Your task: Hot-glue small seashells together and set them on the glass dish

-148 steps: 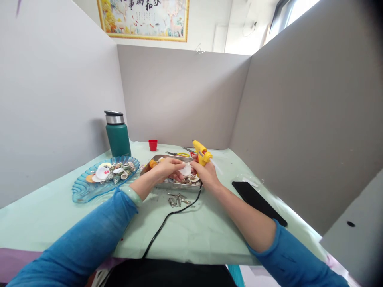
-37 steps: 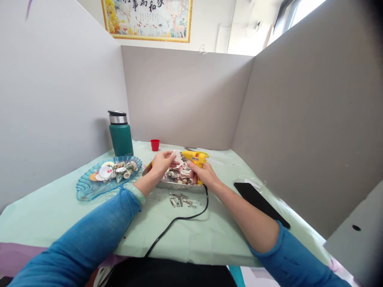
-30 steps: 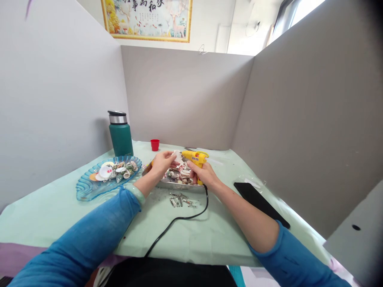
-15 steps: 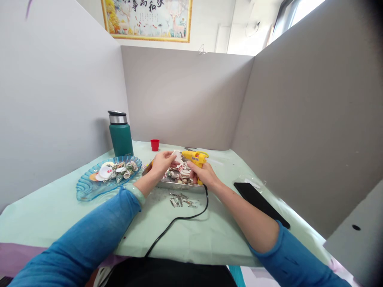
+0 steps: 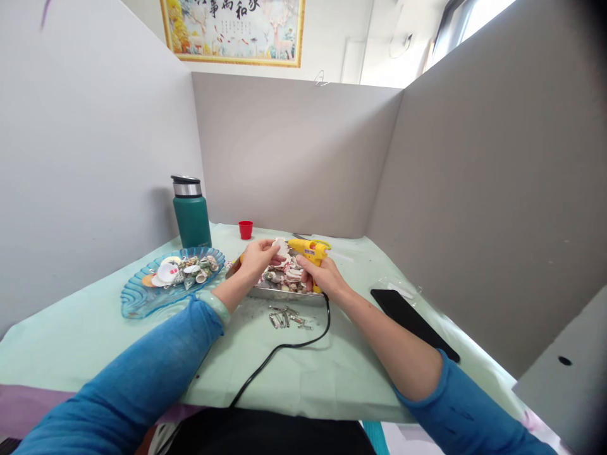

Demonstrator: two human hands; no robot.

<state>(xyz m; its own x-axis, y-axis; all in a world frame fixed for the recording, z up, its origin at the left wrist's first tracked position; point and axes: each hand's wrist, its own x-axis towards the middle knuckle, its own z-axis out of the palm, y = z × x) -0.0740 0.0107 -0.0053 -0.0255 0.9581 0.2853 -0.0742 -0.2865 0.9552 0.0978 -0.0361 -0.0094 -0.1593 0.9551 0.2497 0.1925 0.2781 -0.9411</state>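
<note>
Between the fingertips of my left hand [image 5: 260, 258] is a small white piece [image 5: 280, 245], held up above a metal tray [image 5: 284, 294]. My right hand [image 5: 322, 275] is wrapped round the handle of a yellow glue gun [image 5: 308, 248], whose nozzle points left and is right beside the white piece. Whether the nozzle touches it I cannot tell. Shells and small pieces [image 5: 287, 276] fill the tray below my hands. A black cord [image 5: 284, 345] runs from the gun's handle to the table's front edge.
On the left, a blue glass dish [image 5: 137, 302] holds shells and discs, with a green bottle [image 5: 192, 221] behind. A red cup [image 5: 245, 230] stands further back. Metal pins [image 5: 286, 318] lie before the tray. A black flat object [image 5: 412, 322] lies right. Grey panels surround the table.
</note>
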